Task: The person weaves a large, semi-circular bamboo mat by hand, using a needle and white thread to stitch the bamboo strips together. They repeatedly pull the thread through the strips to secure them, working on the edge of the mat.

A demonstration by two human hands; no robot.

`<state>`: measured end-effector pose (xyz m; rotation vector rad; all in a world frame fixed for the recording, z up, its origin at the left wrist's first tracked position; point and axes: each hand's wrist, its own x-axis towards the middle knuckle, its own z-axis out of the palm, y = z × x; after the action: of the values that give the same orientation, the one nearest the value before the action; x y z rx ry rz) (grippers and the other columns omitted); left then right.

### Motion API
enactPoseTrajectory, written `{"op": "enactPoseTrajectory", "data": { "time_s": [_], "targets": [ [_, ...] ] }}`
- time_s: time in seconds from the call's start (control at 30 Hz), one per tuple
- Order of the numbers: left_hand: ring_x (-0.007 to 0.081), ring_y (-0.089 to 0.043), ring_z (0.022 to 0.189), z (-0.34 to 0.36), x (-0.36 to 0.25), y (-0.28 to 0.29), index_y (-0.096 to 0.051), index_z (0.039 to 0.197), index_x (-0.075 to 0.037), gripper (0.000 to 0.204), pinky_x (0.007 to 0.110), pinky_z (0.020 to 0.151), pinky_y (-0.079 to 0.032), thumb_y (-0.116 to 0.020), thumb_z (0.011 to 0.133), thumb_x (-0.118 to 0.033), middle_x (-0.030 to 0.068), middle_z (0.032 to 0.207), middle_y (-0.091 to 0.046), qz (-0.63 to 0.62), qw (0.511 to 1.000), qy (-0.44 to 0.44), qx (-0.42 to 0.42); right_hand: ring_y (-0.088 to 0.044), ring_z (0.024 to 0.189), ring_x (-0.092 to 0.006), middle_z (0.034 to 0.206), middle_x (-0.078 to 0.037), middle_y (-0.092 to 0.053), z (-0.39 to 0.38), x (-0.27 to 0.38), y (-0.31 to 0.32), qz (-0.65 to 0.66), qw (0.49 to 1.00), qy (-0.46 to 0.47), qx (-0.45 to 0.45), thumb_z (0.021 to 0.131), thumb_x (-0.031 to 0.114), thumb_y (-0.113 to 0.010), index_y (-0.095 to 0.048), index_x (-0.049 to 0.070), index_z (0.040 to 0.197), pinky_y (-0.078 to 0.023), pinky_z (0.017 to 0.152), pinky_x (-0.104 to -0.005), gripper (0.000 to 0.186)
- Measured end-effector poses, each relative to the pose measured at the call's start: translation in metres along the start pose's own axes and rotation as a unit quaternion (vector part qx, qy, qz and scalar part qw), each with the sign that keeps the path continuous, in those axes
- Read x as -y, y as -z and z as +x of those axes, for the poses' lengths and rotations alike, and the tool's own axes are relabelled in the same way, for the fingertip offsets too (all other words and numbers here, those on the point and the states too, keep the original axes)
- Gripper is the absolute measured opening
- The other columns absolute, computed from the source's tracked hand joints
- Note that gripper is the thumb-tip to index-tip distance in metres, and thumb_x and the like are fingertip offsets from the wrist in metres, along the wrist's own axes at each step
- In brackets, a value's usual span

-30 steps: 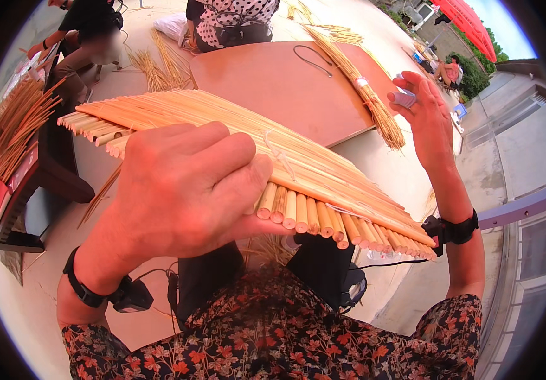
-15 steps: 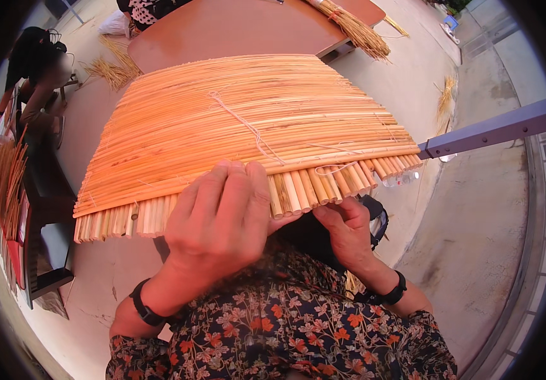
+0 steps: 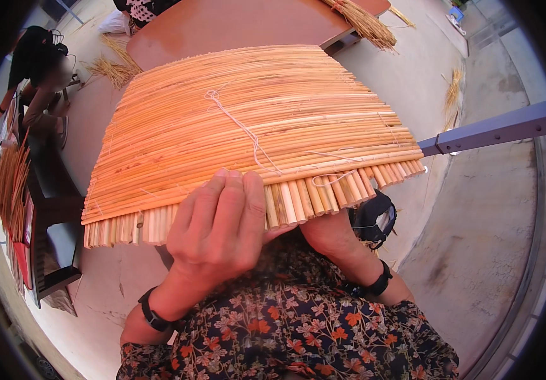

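The left hand [image 3: 219, 221] is closed over the near edge of a reed mat [image 3: 235, 136]: its fingers are bent and pressed together on the upper side, and its thumb goes under the edge, so the mat is pinched between them. The right hand [image 3: 325, 234] goes below the same edge, a little to the right; its fingers are hidden by the mat, so I cannot tell how far they are open or whether they hold something.

The mat is in front of the person's body, above the lap, tilted so that its upper face is well visible. Its long thin reeds lie side by side, and along the near edge the cut ends of other reeds stick out below them, in a different direction. A white thread [image 3: 241, 128] lies loose on the upper face, and a second thread makes a loop [image 3: 333, 180] near the right part of the edge.

Each wrist wears a black band, and the person's shirt [image 3: 285, 326] has a flower pattern. Beyond the mat stands a reddish-brown table [image 3: 235, 28], with a straw bundle [image 3: 366, 26] at its right end. To the left there is a dark bench [image 3: 50, 202], with many thin stalks [image 3: 10, 190] beside it, and another person [image 3: 37, 69] behind. At the right, a purple-grey bar [image 3: 494, 128] reaches toward the mat.
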<state>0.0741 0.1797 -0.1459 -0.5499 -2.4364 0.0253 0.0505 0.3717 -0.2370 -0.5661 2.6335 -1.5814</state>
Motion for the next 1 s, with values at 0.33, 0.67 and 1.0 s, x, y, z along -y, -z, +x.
{"op": "enactPoseTrajectory", "data": {
  "time_s": [0.33,0.67,1.0],
  "targets": [
    [0.027,-0.068,0.081,0.009,0.011,0.003,-0.07,0.103,0.005,0.051,0.033,0.067,-0.055,-0.066,0.094,-0.045,0.0131,0.088,-0.066,-0.022,0.999,0.031,-0.02,-0.067,0.092,-0.0286,0.098,-0.016,-0.069,-0.027,0.002,0.029,0.143,0.987,0.058,0.049,0.095,0.01,-0.065,-0.066,0.0,0.103,-0.05,0.082,-0.0368,0.013],
    [0.0278,-0.07,0.084,0.006,0.004,-0.008,-0.07,0.104,0.005,0.052,0.034,0.07,-0.055,-0.067,0.094,-0.046,0.0132,0.09,-0.067,-0.007,0.999,0.038,0.006,-0.057,0.075,-0.0118,0.081,0.001,-0.059,-0.003,-0.001,0.031,0.67,0.694,-0.217,-0.152,0.094,0.01,-0.069,-0.062,0.01,0.098,-0.047,0.062,-0.0276,0.008],
    [0.0296,-0.066,0.081,-0.002,0.0,-0.012,-0.07,0.114,0.003,0.058,0.037,0.068,-0.053,-0.061,0.095,-0.051,0.0135,0.098,-0.067,-0.013,0.999,0.048,0.003,-0.057,0.077,-0.0107,0.086,0.001,-0.061,-0.008,-0.017,0.03,0.778,0.578,-0.221,-0.108,0.101,0.027,-0.064,-0.062,0.012,0.106,-0.044,0.053,-0.0241,0.016]
  ]
}}
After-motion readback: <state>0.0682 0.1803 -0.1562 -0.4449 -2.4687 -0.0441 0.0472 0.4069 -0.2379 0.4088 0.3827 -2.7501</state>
